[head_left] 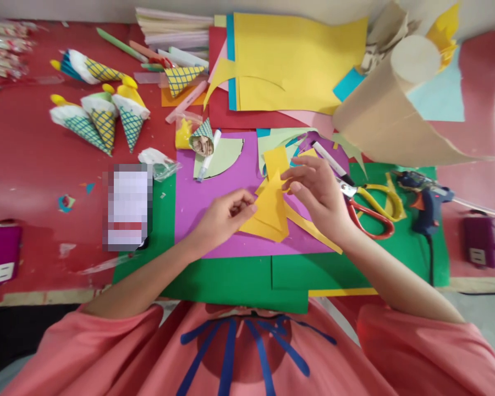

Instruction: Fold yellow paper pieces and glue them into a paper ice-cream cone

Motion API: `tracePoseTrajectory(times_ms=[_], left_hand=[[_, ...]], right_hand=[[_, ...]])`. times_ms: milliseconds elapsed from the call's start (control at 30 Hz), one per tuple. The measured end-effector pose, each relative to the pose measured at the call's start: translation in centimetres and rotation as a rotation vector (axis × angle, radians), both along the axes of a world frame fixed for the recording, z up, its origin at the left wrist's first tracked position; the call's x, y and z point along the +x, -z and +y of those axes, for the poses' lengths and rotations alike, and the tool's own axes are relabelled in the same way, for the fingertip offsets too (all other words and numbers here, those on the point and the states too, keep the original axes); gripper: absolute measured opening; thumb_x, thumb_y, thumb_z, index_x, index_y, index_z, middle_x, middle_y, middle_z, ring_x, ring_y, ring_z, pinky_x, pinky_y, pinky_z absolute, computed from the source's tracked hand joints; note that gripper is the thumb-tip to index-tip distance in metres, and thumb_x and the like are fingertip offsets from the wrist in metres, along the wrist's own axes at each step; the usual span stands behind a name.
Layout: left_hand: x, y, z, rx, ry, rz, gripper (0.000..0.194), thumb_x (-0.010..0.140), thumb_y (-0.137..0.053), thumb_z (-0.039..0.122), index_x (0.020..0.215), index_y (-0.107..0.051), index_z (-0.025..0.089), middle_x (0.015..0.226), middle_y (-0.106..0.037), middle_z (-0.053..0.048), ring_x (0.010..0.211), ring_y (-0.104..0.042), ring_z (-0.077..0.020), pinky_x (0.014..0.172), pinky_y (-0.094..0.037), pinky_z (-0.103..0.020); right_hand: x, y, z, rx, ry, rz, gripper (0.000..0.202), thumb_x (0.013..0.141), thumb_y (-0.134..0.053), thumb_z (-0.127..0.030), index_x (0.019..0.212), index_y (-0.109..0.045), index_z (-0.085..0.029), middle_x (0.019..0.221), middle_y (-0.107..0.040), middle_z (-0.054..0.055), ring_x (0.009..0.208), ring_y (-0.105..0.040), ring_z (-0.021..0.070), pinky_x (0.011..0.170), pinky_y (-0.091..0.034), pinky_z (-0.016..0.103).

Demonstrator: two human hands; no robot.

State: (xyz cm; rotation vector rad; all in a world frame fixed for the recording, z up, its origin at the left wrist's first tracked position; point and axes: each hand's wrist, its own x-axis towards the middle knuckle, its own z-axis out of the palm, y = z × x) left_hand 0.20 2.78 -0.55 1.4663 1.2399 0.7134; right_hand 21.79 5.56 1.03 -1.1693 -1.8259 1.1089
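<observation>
My left hand (226,217) is closed, its thumb and curled fingers pinching the left edge of a cut piece of yellow paper (270,212). Opposite it, my right hand (319,192) hovers at the paper's right side with fingers loosely apart. More yellow cut pieces lie behind and under the held one, including a small piece (275,160) and a curved strip (313,228). Beneath them is a purple sheet (214,214). Scissors (373,212) with one red and one yellow handle lie by my right wrist, beside a black-capped marker (333,162).
Paper cones (103,124) stand out at left, near a blurred phone (130,206). A blue glue gun (431,206) with a cord lies right. Yellow sheets (301,60) and a rolled brown paper (375,104) fill the back. A small patterned cone (202,137) rests beside a white marker (209,157).
</observation>
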Motion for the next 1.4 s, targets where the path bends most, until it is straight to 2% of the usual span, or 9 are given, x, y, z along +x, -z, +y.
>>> tracePoseTrajectory(times_ms=[100, 200, 300, 667, 767, 833, 900, 1067, 1400], left_hand=[[-0.2, -0.1, 0.6, -0.103, -0.162, -0.129, 0.014, 0.084, -0.059, 0.029, 0.077, -0.051, 0.019, 0.051, -0.043, 0.008, 0.041, -0.04, -0.0045, 0.04, -0.03, -0.015], [-0.6, 0.3, 1.1, -0.167, -0.28, -0.218, 0.016, 0.081, -0.061, 0.029, 0.076, -0.049, 0.02, 0.046, -0.045, 0.009, 0.035, -0.038, -0.0038, 0.034, -0.026, -0.015], [-0.8, 0.7, 1.1, -0.178, -0.33, -0.263, 0.019, 0.08, -0.062, 0.03, 0.075, -0.047, 0.02, 0.045, -0.045, 0.01, 0.034, -0.038, -0.0035, 0.034, -0.027, -0.014], [-1.0, 1.8, 0.6, 0.031, -0.23, -0.156, 0.031, 0.084, -0.062, 0.044, 0.072, -0.047, 0.019, 0.053, -0.045, 0.007, 0.045, -0.043, -0.0043, 0.042, -0.035, -0.015], [-1.0, 2.4, 0.4, 0.097, -0.232, -0.155, 0.031, 0.084, -0.061, 0.046, 0.099, -0.05, 0.021, 0.071, -0.058, 0.003, 0.062, -0.058, -0.0084, 0.055, -0.046, -0.018], [-1.0, 2.7, 0.3, 0.11, -0.213, -0.143, 0.052, 0.085, -0.06, 0.046, 0.126, -0.038, 0.024, 0.085, -0.064, -0.002, 0.072, -0.064, -0.0118, 0.063, -0.051, -0.022], [-1.1, 2.8, 0.2, 0.129, -0.176, -0.114, 0.062, 0.086, -0.059, 0.046, 0.137, -0.031, 0.025, 0.097, -0.067, -0.006, 0.079, -0.067, -0.0137, 0.067, -0.053, -0.024], [-1.4, 2.4, 0.3, 0.21, -0.106, 0.001, 0.026, 0.086, -0.061, 0.04, 0.104, -0.068, 0.021, 0.098, -0.07, -0.006, 0.087, -0.066, -0.0145, 0.073, -0.054, -0.023], [-1.5, 2.4, -0.1, 0.184, -0.124, -0.025, 0.03, 0.083, -0.066, 0.035, 0.108, -0.067, 0.02, 0.108, -0.07, -0.007, 0.099, -0.066, -0.0182, 0.083, -0.057, -0.028]], right_hand=[[-1.0, 1.0, -0.3, 0.023, -0.054, -0.033, 0.054, 0.094, -0.05, -0.037, 0.142, -0.029, -0.025, 0.125, -0.059, 0.011, 0.107, -0.062, 0.0194, 0.088, -0.055, 0.036], [-1.8, 2.2, -0.9, 0.081, -0.093, -0.079, 0.063, 0.085, -0.063, -0.034, 0.14, -0.034, -0.022, 0.137, -0.052, 0.014, 0.115, -0.058, 0.0218, 0.093, -0.053, 0.038], [-2.3, 3.3, -1.3, 0.139, -0.079, -0.122, 0.058, 0.085, -0.062, -0.028, 0.139, -0.039, -0.022, 0.139, -0.053, 0.014, 0.124, -0.054, 0.0235, 0.099, -0.049, 0.041], [-1.8, 4.3, -1.3, 0.178, -0.034, -0.125, 0.037, 0.092, -0.052, -0.029, 0.127, -0.054, -0.021, 0.12, -0.066, 0.012, 0.108, -0.063, 0.0206, 0.091, -0.052, 0.036], [-1.7, 4.4, -1.3, 0.128, -0.014, -0.099, 0.031, 0.091, -0.054, -0.032, 0.12, -0.058, -0.021, 0.115, -0.067, 0.011, 0.105, -0.064, 0.0207, 0.089, -0.053, 0.037], [-1.6, 4.5, -1.1, 0.079, -0.022, -0.037, 0.022, 0.089, -0.057, -0.032, 0.108, -0.062, -0.02, 0.106, -0.07, 0.009, 0.099, -0.066, 0.0196, 0.087, -0.053, 0.035], [-1.6, 4.6, -0.9, 0.007, -0.045, 0.039, 0.015, 0.088, -0.06, -0.031, 0.097, -0.064, -0.02, 0.096, -0.071, 0.006, 0.091, -0.067, 0.018, 0.083, -0.054, 0.034], [-1.4, 4.7, -0.6, -0.179, -0.074, 0.204, 0.02, 0.086, -0.064, -0.034, 0.099, -0.066, -0.019, 0.1, -0.071, 0.006, 0.095, -0.066, 0.0171, 0.087, -0.053, 0.033], [-1.3, 5.2, -0.4, -0.257, -0.089, 0.296, 0.034, 0.082, -0.07, -0.034, 0.112, -0.063, -0.02, 0.114, -0.067, 0.008, 0.108, -0.063, 0.0189, 0.094, -0.052, 0.036]])
